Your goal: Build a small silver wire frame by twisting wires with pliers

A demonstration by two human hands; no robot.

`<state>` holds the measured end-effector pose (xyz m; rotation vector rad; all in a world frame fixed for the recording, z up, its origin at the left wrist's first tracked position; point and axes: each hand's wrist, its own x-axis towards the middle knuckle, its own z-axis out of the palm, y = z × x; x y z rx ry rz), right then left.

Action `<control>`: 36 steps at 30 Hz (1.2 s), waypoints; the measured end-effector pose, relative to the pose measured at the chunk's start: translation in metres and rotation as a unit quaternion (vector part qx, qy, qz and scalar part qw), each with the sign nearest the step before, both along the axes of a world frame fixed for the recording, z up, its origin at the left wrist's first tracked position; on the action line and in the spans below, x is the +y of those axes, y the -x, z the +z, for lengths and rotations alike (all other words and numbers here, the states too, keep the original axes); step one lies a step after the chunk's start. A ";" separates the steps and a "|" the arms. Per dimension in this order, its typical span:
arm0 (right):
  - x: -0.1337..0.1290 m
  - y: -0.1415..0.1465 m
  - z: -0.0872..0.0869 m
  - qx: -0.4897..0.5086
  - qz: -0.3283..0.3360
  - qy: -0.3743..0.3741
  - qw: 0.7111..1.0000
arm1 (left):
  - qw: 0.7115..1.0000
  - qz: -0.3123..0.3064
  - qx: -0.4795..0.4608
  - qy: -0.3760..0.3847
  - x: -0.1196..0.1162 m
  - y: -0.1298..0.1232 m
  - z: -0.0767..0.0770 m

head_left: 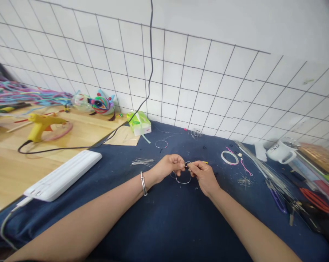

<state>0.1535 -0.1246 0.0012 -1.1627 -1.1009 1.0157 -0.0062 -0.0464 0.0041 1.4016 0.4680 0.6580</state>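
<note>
1. The left hand [171, 165] pinches the thin wire loop [184, 183] between thumb and fingers; the right hand [204, 176] pinches it too, its fingertips close by. Which strand each grips is too small to tell.
2. A small dark piece [186, 165] sits between the fingertips, likely held from both sides to steady it. The loop extends towards six o'clock, probably leaving that spot reachable.
3. From the hands, with twelve towards the wall, another wire ring [161, 144] lies on the dark blue cloth [164, 225] between ten and eleven o'clock.
4. Short wires [143, 162] lie at nine, seemingly laid there for easy reach; a pale round coil [222, 158] lies near three.
5. The purple-handled tool [279, 198] rests towards four, apparently kept aside to leave elbow room.
6. The yellow glue gun [37, 125] stands between nine and ten, well apart on the wooden surface [85, 125].
</note>
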 end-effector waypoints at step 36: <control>-0.005 0.001 0.015 0.157 0.151 0.068 0.974 | 0.992 -0.086 -0.043 0.084 -0.006 0.001 0.004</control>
